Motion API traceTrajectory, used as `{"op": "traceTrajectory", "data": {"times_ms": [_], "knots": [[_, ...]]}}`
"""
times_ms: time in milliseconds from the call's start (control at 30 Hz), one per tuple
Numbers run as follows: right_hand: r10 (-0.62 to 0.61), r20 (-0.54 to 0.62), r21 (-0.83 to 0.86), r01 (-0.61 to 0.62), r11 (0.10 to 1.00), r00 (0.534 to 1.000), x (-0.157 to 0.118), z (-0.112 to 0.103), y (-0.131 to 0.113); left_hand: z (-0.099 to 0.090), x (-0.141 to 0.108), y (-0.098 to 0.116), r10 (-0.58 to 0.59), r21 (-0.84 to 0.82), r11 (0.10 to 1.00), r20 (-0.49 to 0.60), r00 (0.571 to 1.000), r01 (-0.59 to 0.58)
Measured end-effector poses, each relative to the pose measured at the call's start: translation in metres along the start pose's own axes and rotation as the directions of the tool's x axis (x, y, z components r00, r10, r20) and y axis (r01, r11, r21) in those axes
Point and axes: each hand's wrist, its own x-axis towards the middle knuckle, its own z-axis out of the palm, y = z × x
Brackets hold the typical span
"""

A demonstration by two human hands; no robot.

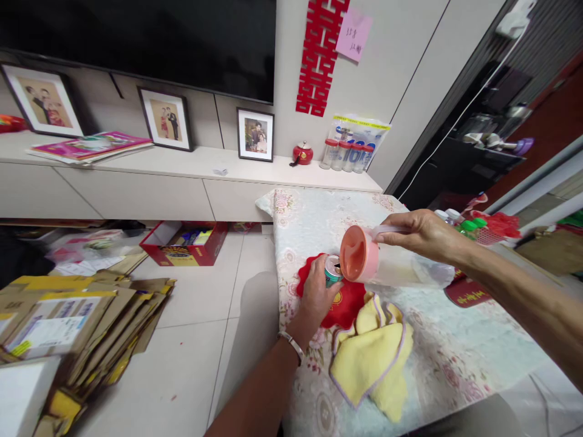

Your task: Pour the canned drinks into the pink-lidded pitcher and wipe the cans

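Tilting nearly level, a pitcher (pixel 395 267) points its pink mouth left toward the can (pixel 334 277), just beside its top. The right hand (pixel 426 233) closes around the pitcher's handle; the left hand (pixel 315 292), nearer the can, curls partly open against its side at the red mat (pixel 350 311).

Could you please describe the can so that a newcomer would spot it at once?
Find the flowered tablecloth, then its red mat. There, the left hand holds the can: silver-topped and teal-sided, unlike the larger, pink-rimmed container tipped beside it.
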Motion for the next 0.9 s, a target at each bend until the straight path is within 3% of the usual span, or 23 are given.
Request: {"op": "traceTrajectory", "data": {"times_ms": [900], "knots": [[-0.012, -0.003, -0.024, 0.012, 1.000, 1.000, 0.0019, 0.0005, 0.0020, -0.0025, 0.0013, 0.0037, -0.028, 0.003, 1.000, 0.021, 0.999, 0.028]]}}
